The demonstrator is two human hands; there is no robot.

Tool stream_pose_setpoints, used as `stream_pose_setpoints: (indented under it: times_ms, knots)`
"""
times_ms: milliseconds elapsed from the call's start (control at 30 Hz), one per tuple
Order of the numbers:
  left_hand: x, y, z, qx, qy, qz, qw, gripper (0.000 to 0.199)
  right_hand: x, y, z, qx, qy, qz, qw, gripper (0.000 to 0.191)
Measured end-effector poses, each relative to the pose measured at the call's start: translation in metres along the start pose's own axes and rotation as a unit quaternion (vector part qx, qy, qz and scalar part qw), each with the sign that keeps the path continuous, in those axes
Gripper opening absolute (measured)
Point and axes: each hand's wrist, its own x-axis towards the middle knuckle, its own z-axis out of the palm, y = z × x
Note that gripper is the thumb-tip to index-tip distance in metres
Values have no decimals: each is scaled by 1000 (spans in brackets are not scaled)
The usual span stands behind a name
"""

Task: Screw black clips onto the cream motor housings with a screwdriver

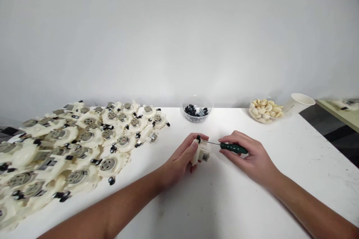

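My left hand point(182, 157) is closed around a cream plastic motor housing point(200, 153), which has a grey metal motor part on its right side and a small black piece at its top. In my right hand point(249, 153) is a screwdriver point(232, 147) with a dark green handle. Its thin shaft points left, and the tip meets the housing near the black piece; whether it sits in a screw is too small to tell. Behind the hands stands a clear plastic bowl point(195, 117) of small black parts and silvery screws.
Many similar cream motor housings point(89, 138) with black pieces cover the table's left side. At the back right, a clear bowl of cream curved parts point(266, 111) stands beside a tilted white cup point(301, 102). A wall point(179, 37) rises behind the white table point(314, 179).
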Motion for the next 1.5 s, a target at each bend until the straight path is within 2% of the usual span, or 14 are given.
stream_pose_setpoints:
  times_ms: [267,433,533,767,900,1100,1200,1267,1333,1500]
  knots:
    - [8,1,-2,-118,17,5,993,25,-4,-3,1,-10,17,-18,1000,17]
    - [10,1,-4,-170,-24,3,985,20,-5,-3,1,-12,18,-29,999,19]
    - [10,4,-6,-201,-29,5,979,17,-5,-5,2,-12,14,-35,999,19]
    - [8,16,-3,-275,-31,-41,960,13,-5,-10,3,-32,12,-40,999,21]
    - [7,14,-2,-233,-24,-45,971,15,-4,-9,5,-40,13,-45,998,19]
    - [10,10,-4,-109,25,-25,993,22,-3,-8,5,-61,29,-50,996,18]
    - [12,10,-9,1,53,29,998,24,-3,-7,3,-70,31,-40,996,17]
    - [12,10,-14,105,71,79,989,22,-3,-7,1,-71,32,-30,996,17]
    - [12,11,-19,173,94,98,975,21,-3,-7,1,-70,29,-23,997,17]
    - [14,9,-25,125,114,33,985,25,-1,-7,2,-61,9,-5,998,17]
